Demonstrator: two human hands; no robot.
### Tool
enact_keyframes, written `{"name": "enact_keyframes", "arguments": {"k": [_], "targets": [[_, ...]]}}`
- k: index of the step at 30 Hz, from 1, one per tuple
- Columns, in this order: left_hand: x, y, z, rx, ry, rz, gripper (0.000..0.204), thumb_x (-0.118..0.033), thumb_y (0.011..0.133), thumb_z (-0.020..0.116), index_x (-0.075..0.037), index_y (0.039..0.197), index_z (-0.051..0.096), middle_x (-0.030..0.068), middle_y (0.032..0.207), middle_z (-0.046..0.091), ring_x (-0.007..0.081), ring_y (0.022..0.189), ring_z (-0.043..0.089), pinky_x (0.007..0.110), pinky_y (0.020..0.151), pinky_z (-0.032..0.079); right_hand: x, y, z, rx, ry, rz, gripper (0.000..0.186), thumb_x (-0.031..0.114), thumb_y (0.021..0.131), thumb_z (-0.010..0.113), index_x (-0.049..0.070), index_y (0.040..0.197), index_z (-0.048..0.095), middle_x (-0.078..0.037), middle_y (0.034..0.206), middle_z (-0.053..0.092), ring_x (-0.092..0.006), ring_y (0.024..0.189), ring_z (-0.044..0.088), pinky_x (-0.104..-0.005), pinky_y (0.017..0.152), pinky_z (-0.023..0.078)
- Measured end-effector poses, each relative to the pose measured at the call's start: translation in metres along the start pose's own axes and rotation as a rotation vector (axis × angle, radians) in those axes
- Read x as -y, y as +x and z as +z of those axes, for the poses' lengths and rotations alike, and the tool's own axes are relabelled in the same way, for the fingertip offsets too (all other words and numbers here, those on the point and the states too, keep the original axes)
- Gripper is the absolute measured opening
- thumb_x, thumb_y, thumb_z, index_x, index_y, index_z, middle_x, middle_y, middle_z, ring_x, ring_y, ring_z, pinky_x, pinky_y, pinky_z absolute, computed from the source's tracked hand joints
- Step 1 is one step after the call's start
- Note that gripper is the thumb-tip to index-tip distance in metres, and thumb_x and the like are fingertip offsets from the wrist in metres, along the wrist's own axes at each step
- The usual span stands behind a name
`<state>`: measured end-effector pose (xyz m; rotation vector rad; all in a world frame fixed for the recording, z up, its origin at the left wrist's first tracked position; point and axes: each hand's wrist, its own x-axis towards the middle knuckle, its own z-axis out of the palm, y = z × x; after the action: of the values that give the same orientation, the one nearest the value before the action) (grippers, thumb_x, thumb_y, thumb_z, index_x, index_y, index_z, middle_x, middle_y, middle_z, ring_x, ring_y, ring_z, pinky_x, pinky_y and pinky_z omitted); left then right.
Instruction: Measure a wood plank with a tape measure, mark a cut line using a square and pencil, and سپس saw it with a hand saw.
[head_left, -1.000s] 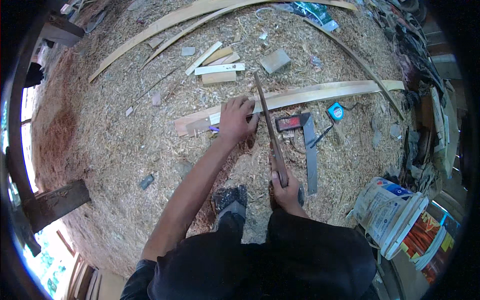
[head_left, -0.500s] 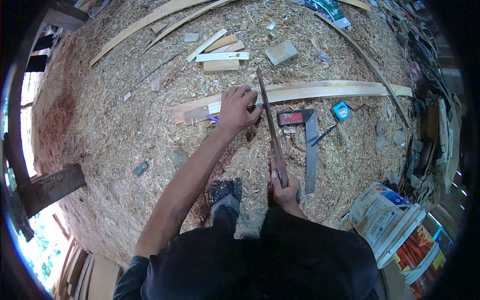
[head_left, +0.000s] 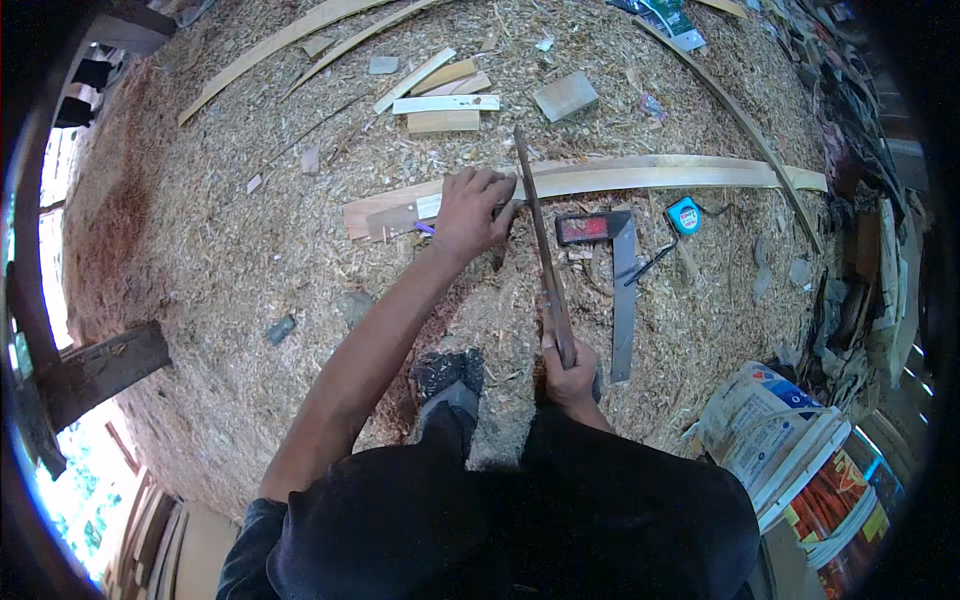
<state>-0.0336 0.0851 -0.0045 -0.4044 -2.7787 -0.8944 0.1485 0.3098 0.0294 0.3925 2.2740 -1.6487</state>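
My left hand is closed over a long pale wooden strip, pressing it down with the fingers along its far side. Right beside those fingers, a long narrow saw, seen nearly edge-on, crosses the strip. My right hand is wrapped round its near end, close to my knees. Under and left of my left hand lie a pinkish board end, a flat grey piece and a small purple object. The contact between blade and wood is partly hidden by my fingers.
A metal try square lies right of the saw, beside a blue tape measure and a dark pen-like stick. Wood offcuts and a block lie beyond. Shavings cover the ground; buckets stand at right.
The saw and my right hand have shifted very slightly away from me. A dark stick-like thing seen by my left thumb earlier no longer shows there. My left hand stays on the strip.
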Motion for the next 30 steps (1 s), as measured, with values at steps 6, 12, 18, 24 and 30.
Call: {"name": "enact_keyframes", "arguments": {"k": [6, 12, 18, 24, 30], "targets": [[-0.003, 0.003, 0.002, 0.013, -0.041, -0.027, 0.033, -0.024, 0.085, 0.075, -0.009, 0.114, 0.069, 0.0085, 0.106, 0.063, 0.0294, 0.105, 0.057, 0.045, 0.092, 0.043, 0.008, -0.003, -0.008, -0.019, -0.017, -0.021, 0.029, 0.023, 0.092, 0.071, 0.0, 0.077, 0.063, -0.002, 0.058, 0.051, -0.0095, 0.055, 0.049, -0.031, 0.052, 0.041], [-0.005, 0.003, 0.002, 0.032, 0.028, -0.034, 0.038, -0.026, 0.085, 0.074, -0.008, 0.117, 0.064, 0.012, 0.112, 0.06, 0.0331, 0.108, 0.056, 0.046, 0.094, 0.042, 0.015, -0.003, 0.001, -0.111, 0.014, -0.095, 0.036, 0.034, 0.094, 0.07, 0.0, 0.086, 0.065, -0.004, 0.063, 0.055, -0.0119, 0.058, 0.052, -0.0318, 0.055, 0.044], [-0.014, 0.006, 0.001, 0.036, 0.021, -0.038, 0.041, -0.027, 0.086, 0.072, -0.005, 0.118, 0.061, 0.015, 0.116, 0.059, 0.0351, 0.113, 0.055, 0.047, 0.098, 0.041, 0.0, 0.026, -0.019, -0.131, -0.09, -0.321, 0.044, 0.042, 0.099, 0.063, 0.001, 0.085, 0.058, -0.015, 0.071, 0.052, -0.0323, 0.063, 0.054, -0.0429, 0.06, 0.044], [-0.01, 0.01, -0.005, 0.046, -0.005, -0.047, 0.037, -0.027, 0.088, 0.07, -0.005, 0.116, 0.061, 0.0155, 0.115, 0.06, 0.0343, 0.115, 0.055, 0.05, 0.101, 0.04, 0.029, 0.078, -0.051, -0.319, -0.611, -0.433, 0.032, 0.028, 0.097, 0.063, 0.001, 0.082, 0.056, -0.02, 0.078, 0.052, -0.041, 0.075, 0.051, -0.0509, 0.069, 0.037], [-0.01, 0.007, -0.003, 0.042, -0.025, -0.025, 0.037, -0.027, 0.088, 0.07, -0.005, 0.117, 0.062, 0.0157, 0.116, 0.06, 0.0341, 0.117, 0.056, 0.05, 0.103, 0.04, 0.024, 0.117, -0.07, -0.388, -0.925, -0.581, 0.031, 0.03, 0.093, 0.068, 0.001, 0.086, 0.061, -0.019, 0.088, 0.058, -0.0414, 0.084, 0.055, -0.0519, 0.077, 0.039]]}}
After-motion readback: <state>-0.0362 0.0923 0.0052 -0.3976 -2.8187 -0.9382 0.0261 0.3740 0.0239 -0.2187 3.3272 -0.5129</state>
